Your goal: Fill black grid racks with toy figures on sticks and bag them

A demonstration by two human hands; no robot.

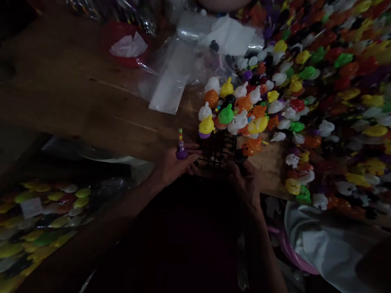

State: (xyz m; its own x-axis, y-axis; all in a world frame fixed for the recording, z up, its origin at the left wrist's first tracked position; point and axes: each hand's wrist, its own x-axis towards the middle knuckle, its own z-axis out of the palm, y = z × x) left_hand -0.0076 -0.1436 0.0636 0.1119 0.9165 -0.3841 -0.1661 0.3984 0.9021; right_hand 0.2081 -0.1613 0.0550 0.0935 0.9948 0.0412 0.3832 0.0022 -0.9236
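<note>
My left hand [176, 165] is at the left side of a black grid rack [216, 152]. Between its thumb and fingers stands a small clear tube with a purple base [181, 151], with bright bits inside, upright. My right hand [244, 178] is at the rack's right side, fingers curled in. A dark rounded piece [239, 157] is at its fingertips, too dim to name. Behind the rack's front, several figure-topped toys stand close together, among them a yellow one [206, 125], a green one [226, 114] and an orange one [251, 146].
A big heap of coloured figure toys [350, 107] covers the table's right side. Clear plastic bags [173, 74] and a red bowl [121, 58] with paper are at the back. Bagged coloured pieces [45, 217] lie lower left. A person's light clothing [325, 243] shows lower right.
</note>
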